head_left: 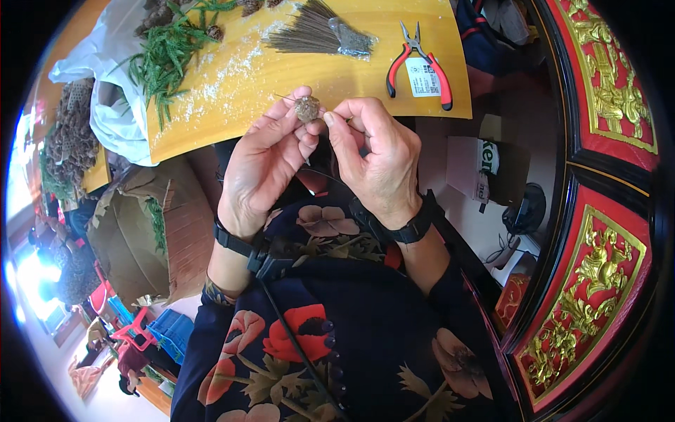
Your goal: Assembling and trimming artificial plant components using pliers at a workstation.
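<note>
My left hand (264,165) pinches a small brown pine cone (307,108) between thumb and fingertips, just in front of the yellow wooden table (281,70). A thin wire sticks out of the cone to the left. My right hand (376,158) is closed beside it, its thumb and forefinger touching the cone's right side and apparently gripping the wire there. Both wrists carry black bands. On the table beyond the hands lie a bundle of thin brown wires (316,32) wrapped in foil and red-handled pliers (420,60).
Green fern-like sprigs (165,53) and more pine cones lie at the table's far left, by a white plastic bag (105,91). An open cardboard box (151,232) stands below left. A red and gold carved panel (605,211) runs down the right side.
</note>
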A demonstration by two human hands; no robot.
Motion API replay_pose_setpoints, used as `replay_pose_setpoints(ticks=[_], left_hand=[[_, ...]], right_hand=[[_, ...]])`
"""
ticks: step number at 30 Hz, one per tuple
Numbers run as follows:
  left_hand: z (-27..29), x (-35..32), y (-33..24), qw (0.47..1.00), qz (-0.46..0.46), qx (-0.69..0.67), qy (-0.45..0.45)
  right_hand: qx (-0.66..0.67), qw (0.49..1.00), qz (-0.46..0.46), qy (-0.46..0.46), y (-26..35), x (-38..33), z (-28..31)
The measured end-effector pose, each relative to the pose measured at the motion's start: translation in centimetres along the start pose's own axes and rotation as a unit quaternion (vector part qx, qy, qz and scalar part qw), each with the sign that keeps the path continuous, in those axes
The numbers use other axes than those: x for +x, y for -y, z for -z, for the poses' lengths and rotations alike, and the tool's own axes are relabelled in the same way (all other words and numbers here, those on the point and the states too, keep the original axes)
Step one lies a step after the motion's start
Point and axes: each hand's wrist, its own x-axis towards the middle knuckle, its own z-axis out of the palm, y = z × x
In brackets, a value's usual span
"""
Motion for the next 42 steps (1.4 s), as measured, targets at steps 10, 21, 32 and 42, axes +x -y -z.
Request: replay_pose_setpoints(ticks=[10,21,32,42], left_hand=[[0.6,0.2,0.2,0.995,-0.050,0.091,0.006],[-0.2,0.6,1.2,0.982,-0.143,0.113,-0.058],[0.0,0.6,1.4,0.986,-0.122,0.101,-0.052],[-0.4,0.1,1.3,0.964,-0.155,0.214,-0.024]], right_hand=[[-0.046,0.998,0.028,-0.011,-0.2,-0.3,-0.4],[-0.017,0.999,0.026,-0.023,0.7,-0.6,-1.2],[0.001,1.000,-0.021,-0.011,0.4,-1.1,-1.6],[0.011,1.000,-0.007,-0.009,-0.1,-0.6,-0.9]])
